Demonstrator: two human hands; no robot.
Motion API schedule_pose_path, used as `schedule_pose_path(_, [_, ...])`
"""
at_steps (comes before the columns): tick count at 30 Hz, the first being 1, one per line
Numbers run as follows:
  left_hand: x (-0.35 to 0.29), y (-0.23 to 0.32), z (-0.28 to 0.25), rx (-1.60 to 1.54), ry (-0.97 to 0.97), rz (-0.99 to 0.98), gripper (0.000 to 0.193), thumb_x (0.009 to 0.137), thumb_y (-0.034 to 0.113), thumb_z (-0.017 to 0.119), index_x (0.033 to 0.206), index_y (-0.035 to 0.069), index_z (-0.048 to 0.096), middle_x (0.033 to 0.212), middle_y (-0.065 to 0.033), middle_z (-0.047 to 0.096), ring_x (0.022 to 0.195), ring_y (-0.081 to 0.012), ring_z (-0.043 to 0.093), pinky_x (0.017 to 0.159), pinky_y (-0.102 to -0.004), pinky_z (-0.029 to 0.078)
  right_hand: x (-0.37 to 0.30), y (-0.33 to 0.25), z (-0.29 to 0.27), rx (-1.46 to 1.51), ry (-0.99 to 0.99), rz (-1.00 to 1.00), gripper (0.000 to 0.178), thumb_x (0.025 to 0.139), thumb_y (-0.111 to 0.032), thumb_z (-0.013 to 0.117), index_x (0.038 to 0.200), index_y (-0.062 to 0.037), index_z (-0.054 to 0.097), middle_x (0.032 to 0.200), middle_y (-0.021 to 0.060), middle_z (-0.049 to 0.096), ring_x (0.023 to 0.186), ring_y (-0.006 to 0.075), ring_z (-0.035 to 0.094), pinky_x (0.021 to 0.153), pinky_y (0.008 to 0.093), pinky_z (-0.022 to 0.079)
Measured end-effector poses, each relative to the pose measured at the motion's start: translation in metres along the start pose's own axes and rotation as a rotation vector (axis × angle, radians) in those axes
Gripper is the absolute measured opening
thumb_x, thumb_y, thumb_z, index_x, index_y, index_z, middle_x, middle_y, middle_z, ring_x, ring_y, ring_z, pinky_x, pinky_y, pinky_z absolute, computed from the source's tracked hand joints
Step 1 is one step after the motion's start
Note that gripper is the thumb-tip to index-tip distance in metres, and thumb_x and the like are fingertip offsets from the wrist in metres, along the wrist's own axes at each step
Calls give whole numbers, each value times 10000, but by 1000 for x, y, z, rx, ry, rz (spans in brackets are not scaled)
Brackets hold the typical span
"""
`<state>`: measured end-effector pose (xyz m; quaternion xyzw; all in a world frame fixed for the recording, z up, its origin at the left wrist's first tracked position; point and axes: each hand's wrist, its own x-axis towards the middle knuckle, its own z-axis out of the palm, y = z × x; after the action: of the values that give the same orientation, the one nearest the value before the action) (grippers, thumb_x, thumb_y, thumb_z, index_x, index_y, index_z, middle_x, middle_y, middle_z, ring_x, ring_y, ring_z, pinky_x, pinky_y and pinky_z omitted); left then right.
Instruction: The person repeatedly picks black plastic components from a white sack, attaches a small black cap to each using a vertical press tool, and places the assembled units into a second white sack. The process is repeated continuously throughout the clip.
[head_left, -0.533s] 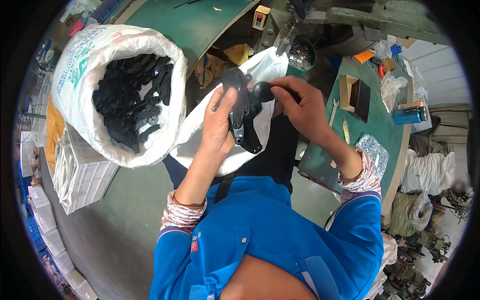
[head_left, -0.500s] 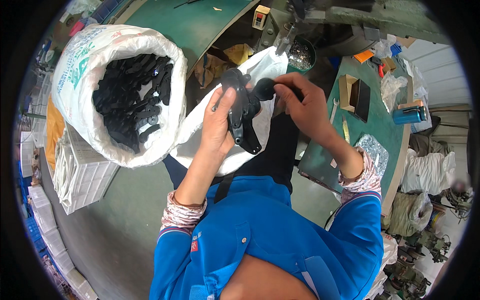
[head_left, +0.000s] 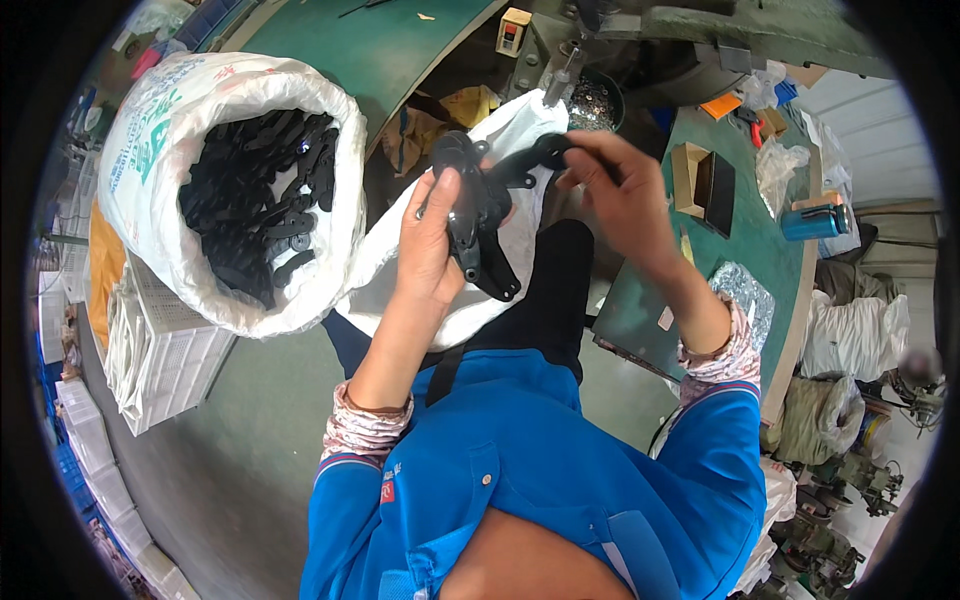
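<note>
My left hand (head_left: 428, 240) is closed round a bunch of long black plastic parts (head_left: 468, 205), which point in different directions with rounded ends and small holes. To its right, my right hand (head_left: 632, 200) pinches the round end of another black plastic part (head_left: 528, 166). The inner end of that part reaches the bunch; whether it is still among the held ones I cannot tell. Below both hands, a white woven sack (head_left: 385, 290) lies open across my lap. At the left stands a large white sack (head_left: 140, 215) with a rolled rim, filled with similar black parts (head_left: 250, 200).
Ahead is a machine with a metal post (head_left: 560, 78), beside a round tub of small metal pieces (head_left: 595, 100). The green bench (head_left: 640, 325) on the right bears an open cardboard box (head_left: 690, 180) and a blue flask (head_left: 812, 222). White crates (head_left: 175, 350) stand at the left.
My right hand has shifted slightly right, and the part it pinches now shows more of its length beside the bunch. My left hand keeps its hold, having moved a little left.
</note>
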<state>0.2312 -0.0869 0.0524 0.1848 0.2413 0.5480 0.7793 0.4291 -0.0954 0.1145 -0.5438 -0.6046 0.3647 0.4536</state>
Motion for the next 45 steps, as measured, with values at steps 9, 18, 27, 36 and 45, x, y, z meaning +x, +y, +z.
schedule_pose_path(9, [5,2,-1,-63,27,1,351,927,257,606,1181,37,505,1112,-154,606,972,-230,630,860,-441,555,51,-32,-27,159,88,-14,336,924,-172,582,1184,41,576,892,83,666,564,90,602,403,199,361])
schedule_pose_path(18, [9,9,1,-110,56,20,309,933,243,600,1131,26,506,1056,-146,615,939,-228,639,849,-438,565,79,-33,-31,122,-17,109,295,923,-175,570,1113,50,587,885,129,663,453,90,545,340,198,303])
schedule_pose_path(27, [13,18,1,-146,71,79,292,937,220,592,1116,8,502,1043,-154,623,900,-236,651,832,-410,576,64,-13,-26,219,-28,224,423,939,-207,554,1276,35,472,863,119,664,480,114,573,346,200,309])
schedule_pose_path(36, [16,27,-7,-183,65,156,318,942,226,581,1174,15,526,1083,-156,630,952,-235,647,883,-437,553,56,-19,-25,266,-37,263,340,941,-215,543,1163,38,498,785,149,650,535,152,617,381,222,380])
schedule_pose_path(45, [12,31,-13,-147,99,255,360,947,261,572,1197,11,504,1095,-152,623,939,-246,643,859,-432,558,12,-11,13,-582,-175,-330,390,958,-230,549,1270,-1,498,1013,94,657,820,124,627,724,250,489])
